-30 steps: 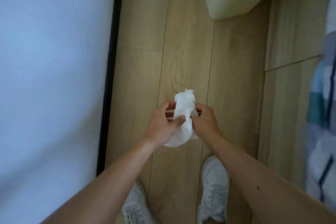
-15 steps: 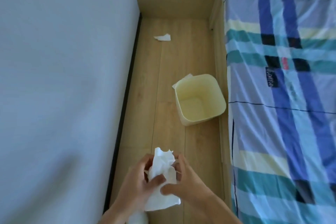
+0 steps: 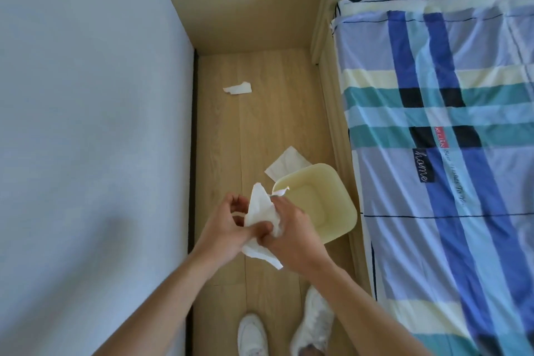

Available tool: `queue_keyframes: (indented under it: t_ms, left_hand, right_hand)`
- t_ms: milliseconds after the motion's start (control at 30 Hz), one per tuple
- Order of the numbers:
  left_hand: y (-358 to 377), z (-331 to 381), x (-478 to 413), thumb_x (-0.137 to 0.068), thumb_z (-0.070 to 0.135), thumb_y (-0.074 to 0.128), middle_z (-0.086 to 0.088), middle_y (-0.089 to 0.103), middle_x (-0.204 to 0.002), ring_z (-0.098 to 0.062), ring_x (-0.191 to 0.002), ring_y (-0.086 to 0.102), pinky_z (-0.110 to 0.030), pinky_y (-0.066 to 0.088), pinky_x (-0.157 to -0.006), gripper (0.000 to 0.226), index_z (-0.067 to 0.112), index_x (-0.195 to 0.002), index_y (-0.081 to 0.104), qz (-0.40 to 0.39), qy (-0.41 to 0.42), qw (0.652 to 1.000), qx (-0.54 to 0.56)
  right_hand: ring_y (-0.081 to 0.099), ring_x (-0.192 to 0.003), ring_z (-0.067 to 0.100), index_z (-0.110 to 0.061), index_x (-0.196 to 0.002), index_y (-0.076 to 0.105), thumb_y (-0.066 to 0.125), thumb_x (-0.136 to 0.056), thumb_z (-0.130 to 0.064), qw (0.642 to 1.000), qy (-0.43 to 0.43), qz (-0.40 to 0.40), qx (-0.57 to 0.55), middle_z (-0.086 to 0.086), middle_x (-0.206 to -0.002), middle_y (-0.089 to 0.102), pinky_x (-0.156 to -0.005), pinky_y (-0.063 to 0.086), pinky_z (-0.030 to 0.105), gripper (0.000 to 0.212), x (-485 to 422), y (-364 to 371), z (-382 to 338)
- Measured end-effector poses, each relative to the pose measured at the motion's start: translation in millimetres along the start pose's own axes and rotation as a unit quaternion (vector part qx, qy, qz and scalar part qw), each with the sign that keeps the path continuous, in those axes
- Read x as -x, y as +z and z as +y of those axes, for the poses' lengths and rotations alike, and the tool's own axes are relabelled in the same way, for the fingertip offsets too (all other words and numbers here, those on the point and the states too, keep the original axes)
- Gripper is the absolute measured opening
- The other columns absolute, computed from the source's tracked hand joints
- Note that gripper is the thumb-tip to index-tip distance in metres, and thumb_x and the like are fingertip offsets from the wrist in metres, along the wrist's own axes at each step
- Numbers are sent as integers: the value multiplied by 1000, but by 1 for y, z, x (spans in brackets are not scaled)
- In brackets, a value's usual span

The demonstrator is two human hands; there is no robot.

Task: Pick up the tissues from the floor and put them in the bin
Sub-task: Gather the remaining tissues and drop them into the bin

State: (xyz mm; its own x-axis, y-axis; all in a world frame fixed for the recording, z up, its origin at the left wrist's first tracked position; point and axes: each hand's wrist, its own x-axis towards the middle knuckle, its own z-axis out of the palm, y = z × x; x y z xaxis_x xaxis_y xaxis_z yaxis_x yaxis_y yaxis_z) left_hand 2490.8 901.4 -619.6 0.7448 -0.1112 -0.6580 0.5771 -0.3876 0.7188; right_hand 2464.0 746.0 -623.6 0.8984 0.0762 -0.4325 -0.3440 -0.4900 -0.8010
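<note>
Far tissue (image 3: 237,88): it is lying flat on the floor (image 3: 260,124) at the far left, near the wall (image 3: 86,124) and well apart from you. You are looking at something thin and nearly weightless; I judge a pinch at a raised fold will be lifting it cleanly.

Left hand (image 3: 224,225): you are curling its fingers around the left side of the held tissue (image 3: 261,214), thumb pressing in low.

Held tissue: you are gripping it between both hands, just beside the bin's near-left rim. It is bunching and drooping below your hands, so it is soft and limp, and likely to tear if you are pulling the hands apart.

Right hand (image 3: 291,233): you are closing it on the tissue's right side, knuckles up.

Middle tissue (image 3: 284,166): it is lying on the floor, touching or tucked behind the bin's far-left edge; which, I cannot tell.

Bin (image 3: 341,225): it is standing open beside the bed (image 3: 448,153), looking empty.
</note>
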Motion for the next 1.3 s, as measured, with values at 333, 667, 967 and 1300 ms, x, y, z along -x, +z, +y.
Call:
queue_keyframes:
  t_ms: [333,667,967,1300]
  left_hand:
    - [3,81,-125,-96,43,56,-5,68,-107,-19,-94,69,-29,54,-75,34,14,-113,59,-23,30,999,17]
    - [21,-6,-326,-100,20,48,-10,71,-95,-26,-90,66,-39,55,-82,29,4,-93,71,12,75,951,-299]
    - [106,-121,-460,-94,19,56,-12,0,-168,-30,-155,-9,-46,16,-123,41,31,-133,62,-273,126,788,-538]
    - [129,-182,-513,-84,27,39,-8,61,-140,-32,-129,57,-43,51,-100,48,13,-110,78,-222,340,736,-542]
  right_hand:
    - [66,-86,18,-14,-121,60,75,-76,-14,997,24,41,59,-1,-103,68,-64,52,23,48,-127,-94,-8]
    - [61,-99,21,-11,-129,55,78,-81,-21,980,119,115,112,3,-114,64,-76,45,28,55,-313,-115,69]
    - [56,-120,29,-12,-135,49,78,-82,-27,972,157,75,156,9,-134,57,-82,43,27,62,-458,-64,187]
    - [64,-81,25,-1,-94,62,75,-77,-13,984,67,68,153,9,-89,66,-66,49,33,24,-522,-4,225]
